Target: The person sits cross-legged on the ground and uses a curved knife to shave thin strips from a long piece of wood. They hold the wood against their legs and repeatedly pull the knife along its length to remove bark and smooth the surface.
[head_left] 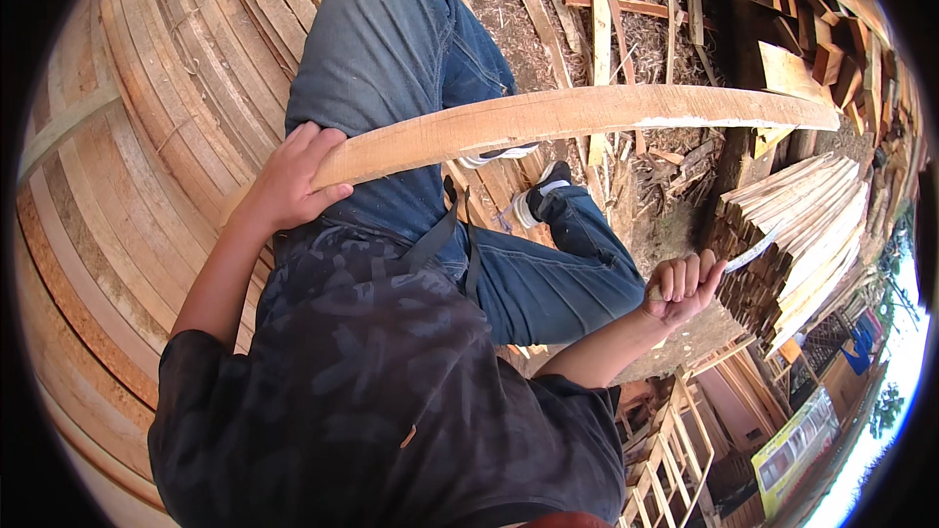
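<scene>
The left hand (pixel 298 181) is gripping the left end of a long wooden plank (pixel 548 115), which is stretching across the person's jeans-covered legs (pixel 377 49) and out to the right, a whitish strip showing along part of its lower edge. The right hand (pixel 679 286) is curling into a fist well apart from the plank — its grip is closing around a thin pale piece (pixel 751 250), perhaps a blade. Beyond it, a bundle of cut wood strips (pixel 807 230) is standing out, while long boards (pixel 161 156) are lying beneath the person.
</scene>
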A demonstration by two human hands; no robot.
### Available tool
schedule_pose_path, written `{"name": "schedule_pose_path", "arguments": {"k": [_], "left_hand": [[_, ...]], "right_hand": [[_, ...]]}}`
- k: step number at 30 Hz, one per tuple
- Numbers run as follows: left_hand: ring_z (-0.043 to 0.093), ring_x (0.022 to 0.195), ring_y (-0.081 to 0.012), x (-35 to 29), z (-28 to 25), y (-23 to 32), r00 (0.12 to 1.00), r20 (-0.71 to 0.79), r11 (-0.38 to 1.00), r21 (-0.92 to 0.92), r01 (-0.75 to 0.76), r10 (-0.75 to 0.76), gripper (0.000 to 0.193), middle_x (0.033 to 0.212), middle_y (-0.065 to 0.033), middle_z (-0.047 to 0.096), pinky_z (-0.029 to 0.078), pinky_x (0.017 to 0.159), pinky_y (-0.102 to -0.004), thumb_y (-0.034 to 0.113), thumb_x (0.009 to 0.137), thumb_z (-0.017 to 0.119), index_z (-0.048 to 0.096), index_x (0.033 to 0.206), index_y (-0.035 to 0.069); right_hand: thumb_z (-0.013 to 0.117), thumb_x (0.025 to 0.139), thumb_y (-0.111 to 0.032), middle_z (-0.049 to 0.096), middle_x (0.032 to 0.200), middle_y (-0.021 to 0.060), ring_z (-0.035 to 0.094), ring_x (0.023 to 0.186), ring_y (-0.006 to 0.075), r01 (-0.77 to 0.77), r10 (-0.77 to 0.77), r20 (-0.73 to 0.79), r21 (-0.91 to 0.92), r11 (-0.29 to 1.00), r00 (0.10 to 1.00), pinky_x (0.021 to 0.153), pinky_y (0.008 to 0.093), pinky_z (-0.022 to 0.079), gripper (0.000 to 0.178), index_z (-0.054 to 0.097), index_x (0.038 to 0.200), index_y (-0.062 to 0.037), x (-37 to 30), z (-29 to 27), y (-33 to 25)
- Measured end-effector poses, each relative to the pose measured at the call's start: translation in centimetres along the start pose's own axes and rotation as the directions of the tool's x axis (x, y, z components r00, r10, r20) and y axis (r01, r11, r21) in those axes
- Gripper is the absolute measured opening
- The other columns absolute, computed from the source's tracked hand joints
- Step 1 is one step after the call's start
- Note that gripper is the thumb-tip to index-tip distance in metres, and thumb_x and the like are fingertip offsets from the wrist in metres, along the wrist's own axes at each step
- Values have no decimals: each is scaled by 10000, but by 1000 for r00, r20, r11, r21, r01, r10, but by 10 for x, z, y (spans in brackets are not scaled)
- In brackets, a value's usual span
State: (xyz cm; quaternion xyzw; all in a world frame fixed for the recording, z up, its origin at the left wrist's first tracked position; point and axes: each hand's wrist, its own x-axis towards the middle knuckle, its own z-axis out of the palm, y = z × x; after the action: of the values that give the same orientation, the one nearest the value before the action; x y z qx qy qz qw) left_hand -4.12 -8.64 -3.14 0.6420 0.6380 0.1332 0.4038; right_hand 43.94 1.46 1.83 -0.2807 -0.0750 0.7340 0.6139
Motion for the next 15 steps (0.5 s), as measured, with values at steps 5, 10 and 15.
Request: {"name": "schedule_pose_path", "arguments": {"k": [5,10,15], "left_hand": [[500,947,-362,1,5,-1,999,-28,999,5,-33,33,555,979,-151,474,431,833,-424,400,808,697,518,1203,54],[503,956,-354,7,0,1,1000,1,1000,-5,-20,20,543,985,-151,480,432,837,-419,387,810,702,524,1203,58],[513,959,-351,5,3,13,999,-39,999,11,38,-38,542,990,-144,490,437,829,-425,408,817,702,535,1208,73]], "right_hand": [[507,1030,-279,339,500,-28,293,357,65,-664,667,155,-79,743,728,323,241,240,376,371,723,-110,-22,32,93],[558,1009,-296,334,504,-32,305,358,62,-862,876,27,-164,479,481,321,230,247,385,388,725,-98,-31,40,158],[569,1000,-314,324,496,-36,294,344,54,-745,740,-153,-292,600,655,303,217,238,399,374,725,-100,-21,34,148]]}}
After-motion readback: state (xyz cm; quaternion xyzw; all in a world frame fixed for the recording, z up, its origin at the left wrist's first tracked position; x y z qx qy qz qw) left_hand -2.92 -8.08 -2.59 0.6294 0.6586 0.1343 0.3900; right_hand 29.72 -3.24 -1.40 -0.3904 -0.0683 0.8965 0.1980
